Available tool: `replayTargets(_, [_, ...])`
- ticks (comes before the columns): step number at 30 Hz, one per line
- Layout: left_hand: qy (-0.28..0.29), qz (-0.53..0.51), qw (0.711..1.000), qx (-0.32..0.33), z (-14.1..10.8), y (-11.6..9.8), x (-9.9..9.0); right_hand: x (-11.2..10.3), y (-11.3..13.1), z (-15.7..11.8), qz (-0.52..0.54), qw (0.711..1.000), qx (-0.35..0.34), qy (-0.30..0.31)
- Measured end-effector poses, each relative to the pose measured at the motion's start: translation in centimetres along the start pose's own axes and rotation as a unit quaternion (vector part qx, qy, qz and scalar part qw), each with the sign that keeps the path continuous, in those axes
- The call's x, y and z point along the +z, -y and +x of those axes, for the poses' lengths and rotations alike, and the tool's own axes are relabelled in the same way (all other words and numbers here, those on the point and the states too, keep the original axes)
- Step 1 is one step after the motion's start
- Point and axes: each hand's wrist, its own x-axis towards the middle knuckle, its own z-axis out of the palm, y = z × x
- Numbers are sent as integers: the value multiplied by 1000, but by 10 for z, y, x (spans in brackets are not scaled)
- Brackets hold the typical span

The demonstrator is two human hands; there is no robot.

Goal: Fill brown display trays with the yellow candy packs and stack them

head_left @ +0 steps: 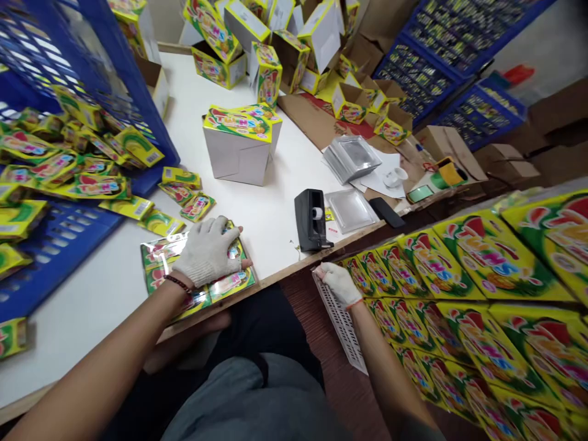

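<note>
My left hand (209, 251), in a knitted glove with bare fingertips, lies with fingers spread on a clear-covered pack of small fruit-printed boxes (229, 285) at the table's front edge. Beside the table, my right hand (337, 285), also gloved, has its fingers closed on the upper end of a white perforated plastic panel (340, 324). Whether that panel belongs to a larger basket cannot be made out. Several loose small boxes (181, 190) lie just beyond my left hand. A black tape dispenser (311, 217) stands between my hands on the table.
A blue crate (151, 116) of small boxes tilts at left. A larger carton (239, 153) stands mid-table, with open cartons (316, 37) piled behind. Clear plastic lids (351, 159) and a phone (386, 212) lie right. Stacked yellow boxes (487, 257) line the right side.
</note>
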Motion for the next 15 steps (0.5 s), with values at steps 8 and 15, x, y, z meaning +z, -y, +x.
replayTargets(8, [-13,-11,1000,4,-5,0,5,80,108,72,-37,902,-198,383])
replayTargets(15, [-17,-27,999,13,-8,0,3,116,97,113,-112,862,-165,467])
